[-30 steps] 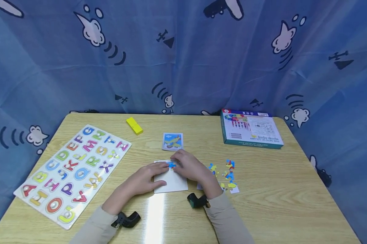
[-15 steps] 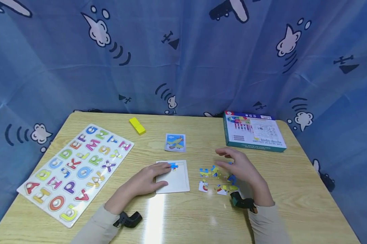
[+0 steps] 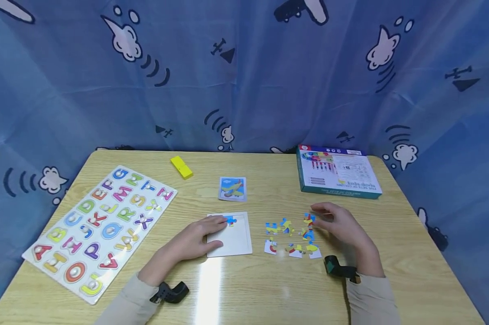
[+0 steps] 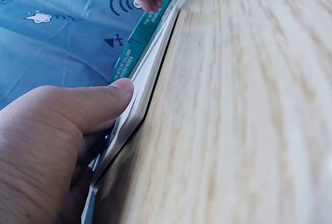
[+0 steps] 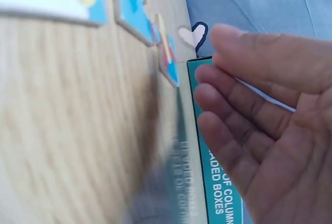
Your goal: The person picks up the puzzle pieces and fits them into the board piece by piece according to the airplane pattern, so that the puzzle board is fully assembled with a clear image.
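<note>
work looking mostly undone: had many loose pieces [image 3: 286, 225] beside an empty right hand [image 3: 343, 227] with fingers [image 5: 254, 105] apart, but only a blue bit [image 3: 231, 220] showing in the white tray [image 3: 230, 246] under a resting left hand [image 3: 195, 235].

Table [image 3: 411, 253] (wood-grained), letter board [image 3: 98, 234], tray [image 3: 236, 243], puzzle pieces [image 3: 308, 235], box [image 3: 337, 171]

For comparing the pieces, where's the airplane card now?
In the head view, the airplane card lies just beyond the white tray, right of the yellow block.
</note>
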`<state>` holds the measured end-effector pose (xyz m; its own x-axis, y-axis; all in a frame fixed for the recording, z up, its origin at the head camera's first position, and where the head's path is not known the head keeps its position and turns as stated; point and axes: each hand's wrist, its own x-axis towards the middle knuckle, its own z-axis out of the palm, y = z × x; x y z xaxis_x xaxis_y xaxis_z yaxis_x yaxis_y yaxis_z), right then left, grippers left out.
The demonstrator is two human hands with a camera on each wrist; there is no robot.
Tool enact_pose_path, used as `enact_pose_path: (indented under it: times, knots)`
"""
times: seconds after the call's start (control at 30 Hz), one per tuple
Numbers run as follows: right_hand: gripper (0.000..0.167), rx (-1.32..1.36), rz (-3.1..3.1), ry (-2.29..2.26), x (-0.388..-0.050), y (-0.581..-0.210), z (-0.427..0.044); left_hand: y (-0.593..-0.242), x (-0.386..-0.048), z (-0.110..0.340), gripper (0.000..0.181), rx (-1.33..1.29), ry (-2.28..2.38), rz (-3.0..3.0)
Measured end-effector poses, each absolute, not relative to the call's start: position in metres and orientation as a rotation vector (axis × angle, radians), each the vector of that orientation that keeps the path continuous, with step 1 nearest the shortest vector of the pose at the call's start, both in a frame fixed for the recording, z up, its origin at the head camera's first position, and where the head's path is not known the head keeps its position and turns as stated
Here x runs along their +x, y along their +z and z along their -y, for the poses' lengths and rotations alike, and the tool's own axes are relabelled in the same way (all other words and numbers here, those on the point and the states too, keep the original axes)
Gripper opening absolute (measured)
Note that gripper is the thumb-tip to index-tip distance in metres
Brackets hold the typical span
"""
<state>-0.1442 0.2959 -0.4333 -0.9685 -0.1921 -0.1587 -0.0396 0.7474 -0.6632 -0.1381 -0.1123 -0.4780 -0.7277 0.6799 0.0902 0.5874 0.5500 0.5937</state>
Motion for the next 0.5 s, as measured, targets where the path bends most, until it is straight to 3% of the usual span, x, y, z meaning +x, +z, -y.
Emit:
enact_pose_path:
  times: [0.5]
  knots:
    - [0.033,-0.192,-2.805,-0.942,-0.149,-0.449,-0.297,-0.478,-0.138,0.112,0.054,1.071,0.933,-2.633]
